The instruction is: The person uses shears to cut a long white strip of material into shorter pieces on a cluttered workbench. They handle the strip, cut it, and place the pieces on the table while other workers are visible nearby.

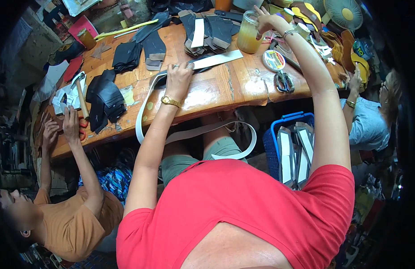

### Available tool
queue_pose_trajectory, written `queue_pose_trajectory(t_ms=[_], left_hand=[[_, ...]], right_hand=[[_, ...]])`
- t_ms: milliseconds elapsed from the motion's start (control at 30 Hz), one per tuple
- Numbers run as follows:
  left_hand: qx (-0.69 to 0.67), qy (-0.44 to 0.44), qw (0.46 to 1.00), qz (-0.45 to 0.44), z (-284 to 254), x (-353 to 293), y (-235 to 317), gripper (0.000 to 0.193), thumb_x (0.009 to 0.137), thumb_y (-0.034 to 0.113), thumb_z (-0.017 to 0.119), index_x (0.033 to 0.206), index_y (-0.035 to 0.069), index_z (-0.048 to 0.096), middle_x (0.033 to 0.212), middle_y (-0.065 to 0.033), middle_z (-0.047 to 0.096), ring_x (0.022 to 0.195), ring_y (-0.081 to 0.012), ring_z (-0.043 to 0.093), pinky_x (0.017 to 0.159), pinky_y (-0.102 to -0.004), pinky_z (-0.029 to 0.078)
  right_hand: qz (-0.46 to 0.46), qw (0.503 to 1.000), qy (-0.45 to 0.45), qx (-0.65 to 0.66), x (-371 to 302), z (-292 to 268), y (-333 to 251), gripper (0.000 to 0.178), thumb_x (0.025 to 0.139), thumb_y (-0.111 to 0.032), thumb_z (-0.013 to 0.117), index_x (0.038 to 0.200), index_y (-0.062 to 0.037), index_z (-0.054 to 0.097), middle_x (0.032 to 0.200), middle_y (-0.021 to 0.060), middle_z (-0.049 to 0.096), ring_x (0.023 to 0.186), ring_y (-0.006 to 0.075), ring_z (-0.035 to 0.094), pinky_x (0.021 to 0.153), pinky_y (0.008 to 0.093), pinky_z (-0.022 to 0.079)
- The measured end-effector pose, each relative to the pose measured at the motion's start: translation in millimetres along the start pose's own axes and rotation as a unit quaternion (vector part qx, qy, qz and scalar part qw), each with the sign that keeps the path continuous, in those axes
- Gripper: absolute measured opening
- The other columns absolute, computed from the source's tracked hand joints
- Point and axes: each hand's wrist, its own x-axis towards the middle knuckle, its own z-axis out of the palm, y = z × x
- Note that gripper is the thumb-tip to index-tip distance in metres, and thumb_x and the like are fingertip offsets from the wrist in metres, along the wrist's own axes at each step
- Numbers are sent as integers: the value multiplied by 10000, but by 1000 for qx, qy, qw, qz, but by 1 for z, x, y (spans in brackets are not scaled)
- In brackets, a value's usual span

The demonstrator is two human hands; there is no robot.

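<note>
My left hand (179, 76) has its fingers bent and pressed together on a long white strip (218, 59). Under the strip lies a dark flat piece (206, 68). The strip's tail hangs off the table edge and loops across my lap. My right hand (268, 22) is stretched out to the far side, at the upper right of a clear jar (248, 41) of yellowish liquid. Its fingers are spread near the jar's rim, and I see nothing held in them. Beside the jar are a round labelled tin or lid (274, 60) and dark-handled scissors (284, 82).
Stacks of dark cut pieces (127, 56) lie on the wooden table (243, 87). A blue basket (271, 145) of white-striped pieces stands by my right side. A co-worker (82, 210) works at the left near a hammer (81, 98); another person (371, 119) sits at the right.
</note>
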Motion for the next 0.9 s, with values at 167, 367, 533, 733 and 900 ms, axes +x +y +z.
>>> queue_pose_trajectory(t_ms=[167, 367, 533, 733, 900], left_hand=[[4, 149, 989, -13, -13, 2, -1, 326, 887, 58, 536, 1174, 74, 689, 1100, -115, 695, 926, -260, 689, 856, -409, 497], [88, 126, 988, -12, -47, -15, 35, 373, 870, 53, 571, 1230, 56, 668, 1279, -171, 651, 1012, -256, 687, 801, -373, 510], [50, -26, 995, 81, -15, -38, 77, 384, 843, 72, 578, 1219, 61, 649, 1297, -146, 636, 1093, -260, 655, 847, -395, 501], [-59, 11, 995, 83, -18, -45, 67, 330, 889, 129, 601, 1208, 75, 664, 1305, -134, 634, 1120, -270, 646, 886, -399, 470], [-69, 7, 995, 66, -19, -44, 70, 320, 903, 144, 618, 1213, 89, 673, 1311, -132, 630, 1161, -270, 620, 895, -410, 451]], right_hand=[[-84, 988, 100, 80, 18, 31, 37, 767, 654, -564, 840, 1215, -59, 703, 1627, 279, 95, 1501, 413, 152, 1207, 473, 237], [-57, 821, 419, 384, -58, -11, 31, 807, 770, -464, 793, 1446, -133, 501, 1273, 163, 630, 1225, 373, 546, 1000, 468, 457], [-91, 820, 454, 337, -61, 60, 21, 488, 792, -248, 759, 1233, -77, 639, 1359, 202, 561, 1290, 343, 508, 1077, 399, 410], [-192, 730, 424, 500, -167, 51, -66, 505, 745, -47, 710, 1242, -124, 671, 1536, 138, 434, 1443, 317, 371, 1201, 435, 272], [-70, 772, 406, 484, -166, 141, -120, 547, 745, -44, 695, 1274, -180, 673, 1593, 189, 317, 1477, 388, 283, 1203, 470, 231]])
